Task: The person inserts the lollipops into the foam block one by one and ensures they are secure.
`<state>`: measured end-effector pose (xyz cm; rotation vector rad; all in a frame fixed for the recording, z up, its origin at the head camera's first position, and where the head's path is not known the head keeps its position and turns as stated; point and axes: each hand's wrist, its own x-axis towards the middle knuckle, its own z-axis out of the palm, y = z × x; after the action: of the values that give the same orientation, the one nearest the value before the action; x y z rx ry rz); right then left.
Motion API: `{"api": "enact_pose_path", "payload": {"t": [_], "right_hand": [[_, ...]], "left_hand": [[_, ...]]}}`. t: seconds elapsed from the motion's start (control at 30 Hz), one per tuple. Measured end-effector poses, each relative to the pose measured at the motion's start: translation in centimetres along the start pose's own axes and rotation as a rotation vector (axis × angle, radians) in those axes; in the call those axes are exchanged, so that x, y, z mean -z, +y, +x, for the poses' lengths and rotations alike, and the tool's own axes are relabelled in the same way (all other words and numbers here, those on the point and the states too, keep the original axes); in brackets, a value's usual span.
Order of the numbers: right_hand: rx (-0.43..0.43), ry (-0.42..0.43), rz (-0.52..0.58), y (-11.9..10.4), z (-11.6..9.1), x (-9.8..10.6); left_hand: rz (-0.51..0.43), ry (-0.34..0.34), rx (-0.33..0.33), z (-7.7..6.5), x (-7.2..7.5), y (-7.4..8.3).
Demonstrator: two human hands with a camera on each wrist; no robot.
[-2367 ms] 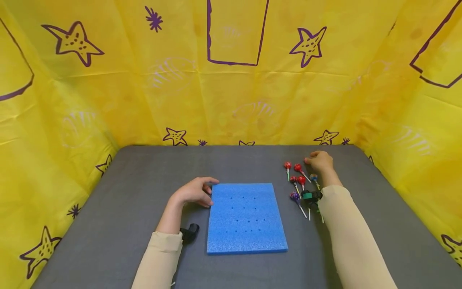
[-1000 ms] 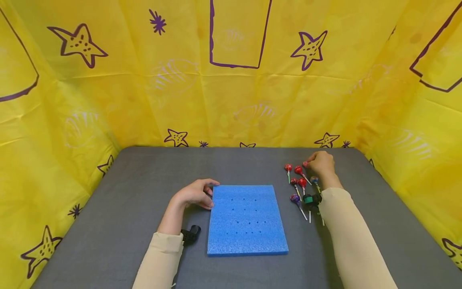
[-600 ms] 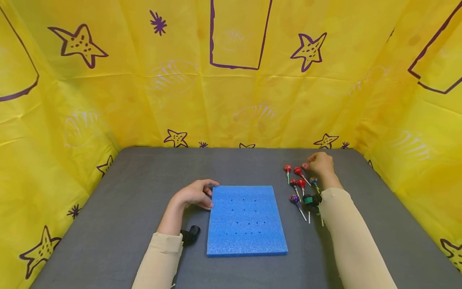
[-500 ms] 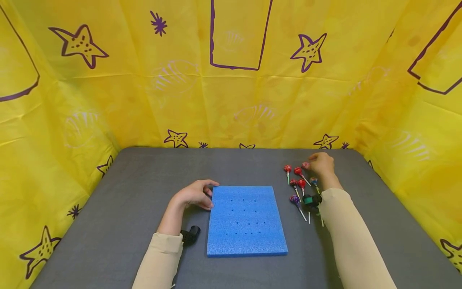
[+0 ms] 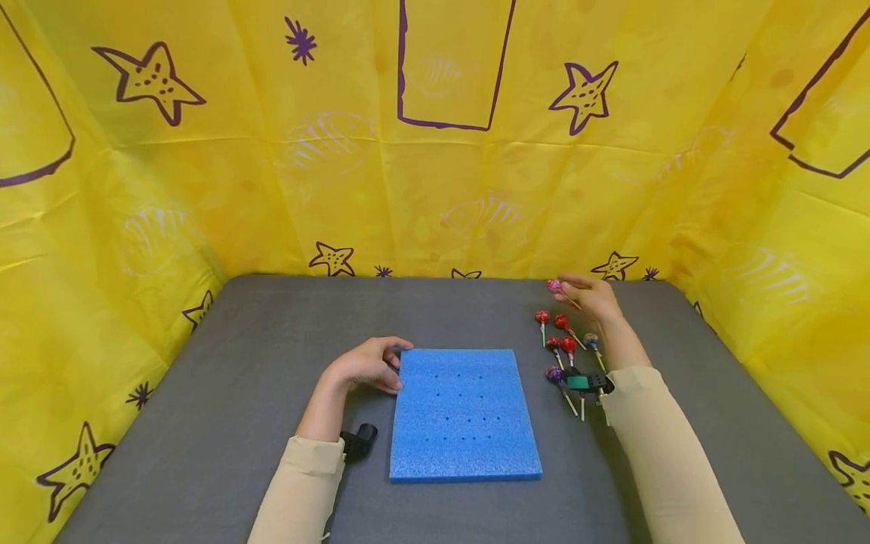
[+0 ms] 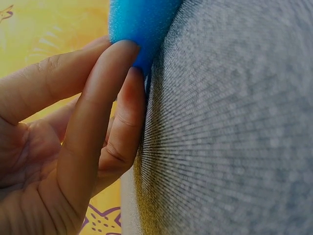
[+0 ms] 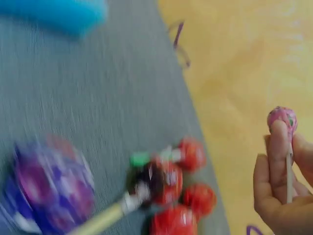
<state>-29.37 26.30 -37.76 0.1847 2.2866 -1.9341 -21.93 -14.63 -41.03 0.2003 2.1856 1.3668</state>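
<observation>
Pinching a pink lollipop (image 5: 553,286) between thumb and fingers, right hand (image 5: 600,301). Candy end sticks out past the fingertips, stick runs back toward the palm. I have it at the far right of the worktop (image 5: 285,310), beyond the loose lollipops (image 5: 568,345). Those lie right of the foam board (image 5: 469,453): several red, plus a purple lollipop (image 5: 554,374) nearer me and a blue-orange lollipop (image 5: 590,340). Right wrist camera (image 5: 586,382) hides part of the bunch. Left hand (image 5: 367,363) is loosely bent, fingertips touching the board's far left corner, thumb on its left edge. Board is blue, flat on the worktop, four rows of small holes facing up.
</observation>
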Motion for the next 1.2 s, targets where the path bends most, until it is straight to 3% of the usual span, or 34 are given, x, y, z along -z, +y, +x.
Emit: {"api": "enact_pose_path", "payload": {"t": [0.1, 0.2, 0.37, 0.5, 0.67, 0.9, 1.2], "right_hand": [[-0.051, -0.065, 0.096, -0.6, -0.7, -0.8], [-0.044, -0.149, 0.217, -1.1, -1.3, -1.8], [0.021, -0.304, 0.43, -1.6, -2.0, -3.6], [0.063, -0.329, 0.544, -1.9, -2.5, -5.3], [0.107, -0.29, 0.601, -2.1, -3.3, -7.2], [0.132, -0.358, 0.671, -2.0, -4.5, -8.9], [0.129, -0.409, 0.603, -0.9, -5.7, -10.8]], "left_hand": [[0.002, 0.004, 0.001, 0.0, 0.0, 0.0], [0.006, 0.007, 0.004, 0.0, -0.1, 0.1], [0.002, 0.006, 0.002, 0.0, -0.1, 0.1], [-0.001, 0.001, 0.0, 0.1, -0.1, 0.2], [-0.01, 0.011, 0.008, 0.1, -0.1, 0.3], [-0.019, 0.014, 0.012, 0.1, -0.1, 0.4], [-0.002, 0.014, 0.008, -0.1, -0.2, 0.3]]}}
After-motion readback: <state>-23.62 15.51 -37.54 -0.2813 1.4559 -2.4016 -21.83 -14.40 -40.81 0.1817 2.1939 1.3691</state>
